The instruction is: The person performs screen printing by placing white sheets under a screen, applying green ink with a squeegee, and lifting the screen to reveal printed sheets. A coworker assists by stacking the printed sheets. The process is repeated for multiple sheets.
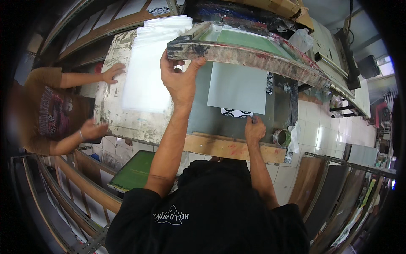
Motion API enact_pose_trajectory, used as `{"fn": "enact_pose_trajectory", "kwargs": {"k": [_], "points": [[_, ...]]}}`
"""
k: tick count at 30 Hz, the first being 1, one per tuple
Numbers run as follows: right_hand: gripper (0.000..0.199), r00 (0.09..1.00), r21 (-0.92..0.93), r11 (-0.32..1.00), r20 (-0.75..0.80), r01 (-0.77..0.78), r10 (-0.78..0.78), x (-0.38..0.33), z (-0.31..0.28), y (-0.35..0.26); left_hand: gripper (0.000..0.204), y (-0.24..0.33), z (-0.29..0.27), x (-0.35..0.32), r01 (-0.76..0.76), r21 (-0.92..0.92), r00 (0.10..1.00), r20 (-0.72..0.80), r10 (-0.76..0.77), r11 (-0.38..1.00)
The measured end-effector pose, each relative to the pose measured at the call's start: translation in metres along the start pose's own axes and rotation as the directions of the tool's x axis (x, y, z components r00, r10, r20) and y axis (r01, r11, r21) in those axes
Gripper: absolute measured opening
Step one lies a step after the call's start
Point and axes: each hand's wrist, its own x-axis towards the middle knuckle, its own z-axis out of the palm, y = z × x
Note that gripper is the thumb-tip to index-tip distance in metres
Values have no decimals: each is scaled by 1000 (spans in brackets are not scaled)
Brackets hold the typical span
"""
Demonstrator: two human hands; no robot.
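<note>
My left hand [179,80] grips the near left corner of a paint-stained wooden screen-printing frame [253,56], holding it tilted up above the printing bed [203,120]. Green mesh [247,39] fills the frame. Beneath it lies a plain pale sheet [237,89]. Black-and-white patterned material [233,112] shows past the sheet's near edge and again at its right side. The fingers of my right hand [255,129] are pinched together at the near edge of this patterned piece; the fingertips are partly hidden.
A stack of white sheets [146,80] rests on a worn board at left, where a co-worker's hands [113,73] reach in. A small round tin [281,137] stands on the bed's near right corner. Racks [80,180] flank me, and a green screen [135,170] lies near left.
</note>
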Motion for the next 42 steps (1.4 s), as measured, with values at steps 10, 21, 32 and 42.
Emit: {"fn": "enact_pose_trajectory", "kwargs": {"k": [10, 21, 32, 42], "points": [[29, 995, -45, 994, 12, -97, 98, 11, 3, -5, 62, -24, 0, 1, -23, -119, 997, -70, 15, 993], [22, 983, 7, 983, 24, 184, -184, 7, 17, 19, 58, -29, 1, -7, 3, -200, 995, -101, -24, 980], [17, 953, 59, 958, 105, 279, -284, 12, 15, 25, 29, -141, -36, -142, 139, 570, 961, 121, -250, 810], [18, 816, 329, 818, 186, 473, -547, 8, -2, 16, 18, -167, 5, -184, 87, 764, 951, 127, -281, 639]]}}
